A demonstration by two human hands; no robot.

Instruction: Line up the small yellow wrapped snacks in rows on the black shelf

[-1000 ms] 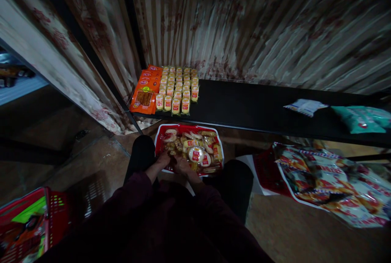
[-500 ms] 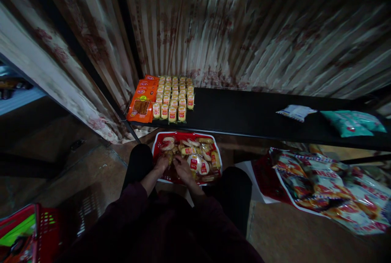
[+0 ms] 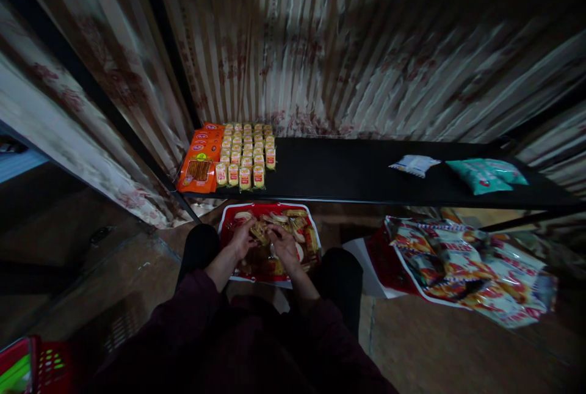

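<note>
A red basket with a white rim (image 3: 315, 229) sits between my knees, filled with small clear-wrapped snack cakes. Over its left half my left hand (image 3: 241, 241) has its fingers closed on the edge of a wrapped snack cake (image 3: 260, 233), yellowish in crinkled clear film. My right hand (image 3: 284, 246) is just to the right of that packet, fingertips bent together; what they pinch, if anything, is too dark to tell. Above the basket, on the black shelf, rows of similar wrapped cakes (image 3: 246, 156) stand upright beside orange snack bags (image 3: 198, 168).
On the black shelf (image 3: 329, 168) lie a white packet (image 3: 414, 165) and teal packets (image 3: 480, 175) to the right. Below, another red basket (image 3: 383, 253) overflows with red-and-white bags (image 3: 467, 259). A further red basket (image 3: 52, 360) stands at lower left. A shelf post (image 3: 160, 27) rises at left.
My hands have lifted slightly out of the basket's contents and moved apart, with a wrapped snack cake now showing between them. The camera view has shifted a little.
</note>
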